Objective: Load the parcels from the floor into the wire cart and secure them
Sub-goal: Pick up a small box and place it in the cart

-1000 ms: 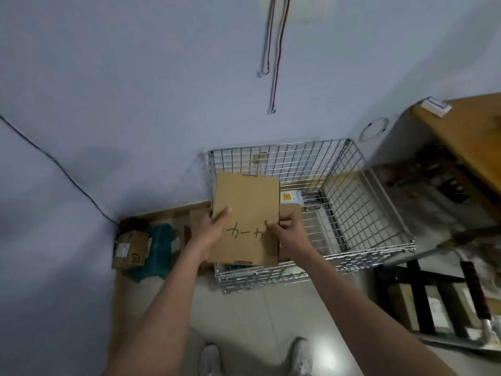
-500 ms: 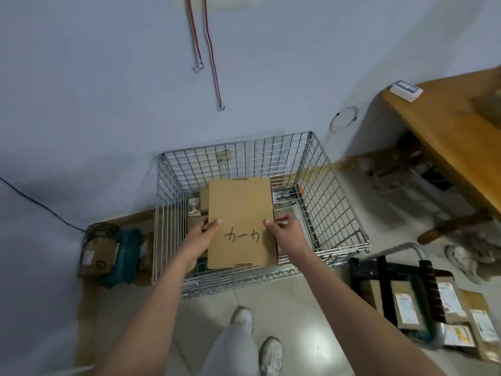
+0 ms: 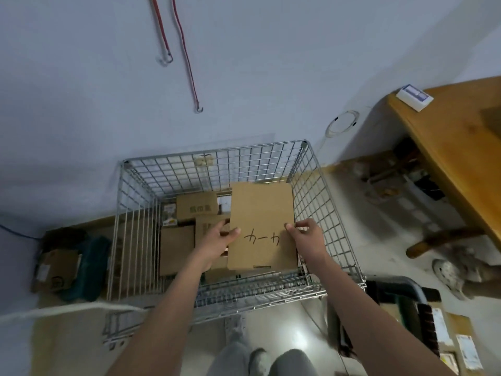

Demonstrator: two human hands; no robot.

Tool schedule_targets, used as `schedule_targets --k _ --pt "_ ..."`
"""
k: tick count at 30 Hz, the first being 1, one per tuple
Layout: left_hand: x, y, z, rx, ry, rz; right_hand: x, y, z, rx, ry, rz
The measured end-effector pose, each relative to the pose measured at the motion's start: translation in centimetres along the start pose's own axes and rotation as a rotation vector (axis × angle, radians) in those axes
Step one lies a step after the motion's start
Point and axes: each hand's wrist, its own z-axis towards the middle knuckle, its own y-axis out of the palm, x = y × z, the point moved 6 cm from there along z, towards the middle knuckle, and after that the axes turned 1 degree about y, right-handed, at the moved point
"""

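Pale blue wall and a glossy tiled floor frame the scene as I look down past both forearms into the wire cart (image 3: 329,210). My left hand (image 3: 217,244) has its thumb laid on the top face of the flat cardboard parcel (image 3: 261,226), its fingers tucked under the left edge; my right hand (image 3: 309,237) pinches the right edge the same way, thumb on top. So both hands grip the parcel, which hangs over the right half of the cart, inside the rim, with handwriting on its near end.

I judge it light and fairly stiff: a thin carton that two edge pinches hold level. Its plain card face looks grippy enough, but the wide face could flex, so opposite long edges near the middle seem the sensible hold.

Under it, the cart already carries several brown boxes: a printed box (image 3: 197,208) towards the back, a plain box (image 3: 176,246) at the left, others partly hidden beneath the parcel. Outside, a taped parcel (image 3: 55,270) lies on the floor to the left, labelled parcels (image 3: 458,340) to the right beside a black frame, and red hook cords (image 3: 187,52) hang on the wall.
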Motion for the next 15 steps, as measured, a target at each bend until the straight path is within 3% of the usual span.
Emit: schedule_targets --k 7,15 --pt "-0.8 4.7 9.7 0.083 -0.025 0.032 5.0 -0.4 9.7 -0.026 0.139 0.015" --pt "-8.5 12.4 27.6 0.165 -0.112 0.014 15.2 2.2 26.0 -0.069 0.279 -0.153"
